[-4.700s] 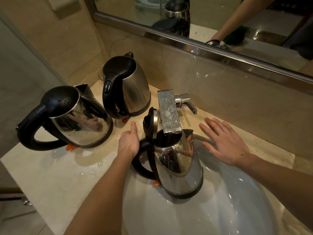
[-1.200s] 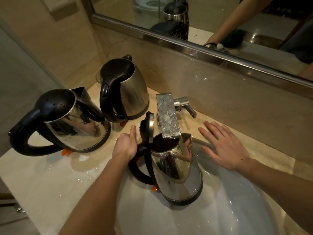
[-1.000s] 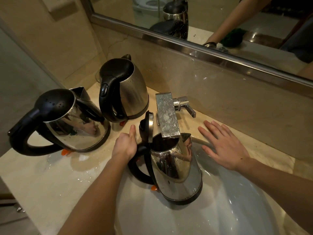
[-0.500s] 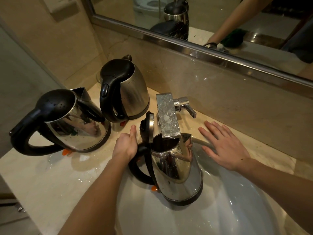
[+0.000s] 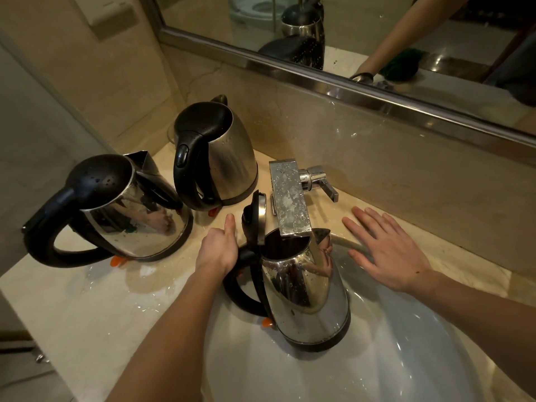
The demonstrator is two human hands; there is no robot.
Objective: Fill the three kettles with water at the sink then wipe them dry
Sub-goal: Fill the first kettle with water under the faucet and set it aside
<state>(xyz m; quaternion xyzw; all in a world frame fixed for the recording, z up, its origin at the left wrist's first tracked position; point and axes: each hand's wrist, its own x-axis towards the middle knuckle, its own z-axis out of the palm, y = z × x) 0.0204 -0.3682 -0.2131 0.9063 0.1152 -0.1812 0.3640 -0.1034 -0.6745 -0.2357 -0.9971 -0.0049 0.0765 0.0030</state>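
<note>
Three steel kettles with black handles are in view. My left hand (image 5: 219,248) grips the handle of the nearest kettle (image 5: 307,297), which stands in the white sink (image 5: 406,358) with its lid up and its mouth under the flat chrome tap (image 5: 288,195). My right hand (image 5: 388,250) lies flat, fingers spread, on the sink rim and counter beside the tap. A second kettle (image 5: 127,210) with its lid down stands on the wet counter at the left. The third kettle (image 5: 217,152), also lidded, stands behind it near the wall.
The tap's lever (image 5: 322,181) points right, just behind my right hand. Water puddles lie on the beige counter (image 5: 87,303) in front of the left kettle. A framed mirror (image 5: 348,39) runs along the wall above and reflects a green cloth.
Almost nothing differs over the last second: both hands and the kettle under the tap stay put. The view has only shifted slightly since the oldest frame.
</note>
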